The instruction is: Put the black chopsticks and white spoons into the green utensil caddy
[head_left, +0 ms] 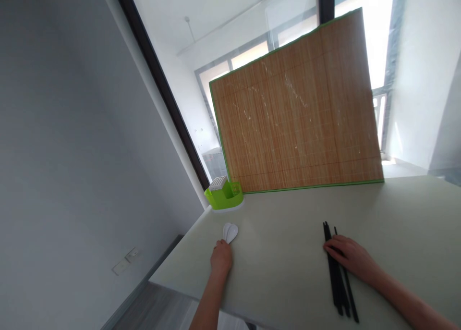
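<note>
My left hand (221, 259) is closed around the handles of some white spoons (230, 232), whose bowls stick out beyond my fingers, overlapping, near the table's left side. How many spoons there are I cannot make out. Farther right, my right hand (350, 255) lies over a bunch of black chopsticks (334, 284), with its fingers closed on them. Several chopsticks lie close together on the tabletop, and one sits slightly apart on the right. A bright green utensil holder (224, 204) with a white base and a white slatted part stands beyond the spoons, at the far left corner.
A large bamboo mat (298, 114) with green edging stands upright along the back of the pale table (281, 253), against a glass partition. The table's left edge runs beside a grey wall (90, 152) with sockets, leaving a gap to the floor.
</note>
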The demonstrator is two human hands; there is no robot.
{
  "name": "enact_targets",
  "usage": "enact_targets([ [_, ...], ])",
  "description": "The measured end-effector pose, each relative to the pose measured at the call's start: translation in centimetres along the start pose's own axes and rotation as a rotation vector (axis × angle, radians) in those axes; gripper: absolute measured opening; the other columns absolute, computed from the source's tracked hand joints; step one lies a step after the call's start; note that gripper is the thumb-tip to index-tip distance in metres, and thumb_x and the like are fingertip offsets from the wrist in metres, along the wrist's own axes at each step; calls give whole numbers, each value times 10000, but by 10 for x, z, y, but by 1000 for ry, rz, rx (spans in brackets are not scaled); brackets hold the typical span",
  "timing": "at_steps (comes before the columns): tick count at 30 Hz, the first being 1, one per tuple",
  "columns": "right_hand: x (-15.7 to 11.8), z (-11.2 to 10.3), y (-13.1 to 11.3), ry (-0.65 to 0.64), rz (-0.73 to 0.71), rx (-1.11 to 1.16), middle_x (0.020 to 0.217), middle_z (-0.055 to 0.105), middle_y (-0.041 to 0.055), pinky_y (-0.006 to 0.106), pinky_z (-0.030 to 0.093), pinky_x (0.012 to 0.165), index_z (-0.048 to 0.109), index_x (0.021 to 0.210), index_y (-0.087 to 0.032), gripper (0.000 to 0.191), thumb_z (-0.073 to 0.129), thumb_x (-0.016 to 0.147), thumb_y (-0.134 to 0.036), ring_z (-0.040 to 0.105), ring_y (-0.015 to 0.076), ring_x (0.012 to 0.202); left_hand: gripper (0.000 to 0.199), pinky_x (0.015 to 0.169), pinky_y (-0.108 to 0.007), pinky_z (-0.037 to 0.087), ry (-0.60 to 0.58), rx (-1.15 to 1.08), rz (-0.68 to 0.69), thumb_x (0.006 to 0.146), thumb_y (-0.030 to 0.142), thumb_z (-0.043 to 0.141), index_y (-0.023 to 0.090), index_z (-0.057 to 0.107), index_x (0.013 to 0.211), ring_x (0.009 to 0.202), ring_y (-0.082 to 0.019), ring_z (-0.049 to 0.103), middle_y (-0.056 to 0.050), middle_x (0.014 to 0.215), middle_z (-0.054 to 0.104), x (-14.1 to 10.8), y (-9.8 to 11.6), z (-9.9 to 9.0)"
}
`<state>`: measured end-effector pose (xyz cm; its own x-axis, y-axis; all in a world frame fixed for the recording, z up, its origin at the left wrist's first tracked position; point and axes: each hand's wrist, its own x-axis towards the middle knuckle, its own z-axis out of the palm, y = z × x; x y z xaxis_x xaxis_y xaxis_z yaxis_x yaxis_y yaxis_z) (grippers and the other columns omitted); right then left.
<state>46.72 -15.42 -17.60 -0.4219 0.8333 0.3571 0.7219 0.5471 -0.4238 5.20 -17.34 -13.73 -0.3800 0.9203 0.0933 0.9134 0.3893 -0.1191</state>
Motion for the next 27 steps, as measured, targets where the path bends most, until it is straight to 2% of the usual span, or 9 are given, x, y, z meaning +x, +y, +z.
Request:
enact_targets([
  [3, 0, 0, 0, 4, -1, -7, 884, 650, 54, 338, 448, 757, 660, 929, -244, 302, 390, 924, -379, 610, 221, 834, 386, 758, -265, 441, -34, -5, 21, 893, 26, 222, 44, 547, 1101, 960, -207, 603, -182, 1087, 576, -3, 8, -4],
  [6, 1, 0, -2, 11, -3, -18, 876, 648, 53, 332, 446, 759, 658, 921, -239, 292, 394, 924, -365, 606, 217, 835, 388, 762, -257, 443, -50, -17, 63, 885, 3, 221, 40, 540, 1104, 959, -197, 608, -187, 1078, 572, -14, 29, -11],
  [9, 1, -1, -5, 16, -2, -26, 866, 641, 50, 325, 441, 760, 651, 903, -236, 285, 393, 927, -354, 597, 213, 840, 401, 784, -232, 439, -43, -39, 132, 889, -5, 220, 58, 523, 1143, 961, -170, 606, -171, 1084, 566, -33, 66, -20],
  [14, -1, -4, -11, 15, -16, -34, 818, 624, 46, 317, 432, 731, 637, 846, -224, 251, 422, 910, -336, 585, 209, 804, 432, 784, -236, 468, -20, -104, 287, 896, -6, 231, 72, 482, 1239, 945, -167, 612, -164, 1084, 558, -73, 141, -32],
  [17, -1, -4, -15, 13, -35, -36, 804, 611, 40, 322, 420, 740, 631, 824, -220, 222, 443, 898, -311, 576, 202, 789, 431, 761, -246, 494, 7, -138, 343, 886, -15, 261, 63, 492, 1241, 905, -175, 623, -167, 1050, 561, -93, 172, -32],
  [20, -1, -3, -19, 11, -51, -28, 793, 595, 34, 320, 413, 745, 629, 808, -219, 193, 468, 883, -293, 564, 195, 780, 434, 719, -240, 514, 45, -139, 339, 883, -11, 275, 71, 508, 1240, 872, -174, 624, -165, 1037, 561, -107, 187, -27],
  [27, 1, 0, -22, -4, -79, 1, 779, 571, 29, 303, 411, 731, 624, 788, -209, 137, 509, 850, -251, 547, 185, 763, 463, 710, -270, 528, 47, -151, 309, 870, -23, 260, 67, 519, 1243, 915, -201, 602, -164, 1071, 558, -122, 202, -26],
])
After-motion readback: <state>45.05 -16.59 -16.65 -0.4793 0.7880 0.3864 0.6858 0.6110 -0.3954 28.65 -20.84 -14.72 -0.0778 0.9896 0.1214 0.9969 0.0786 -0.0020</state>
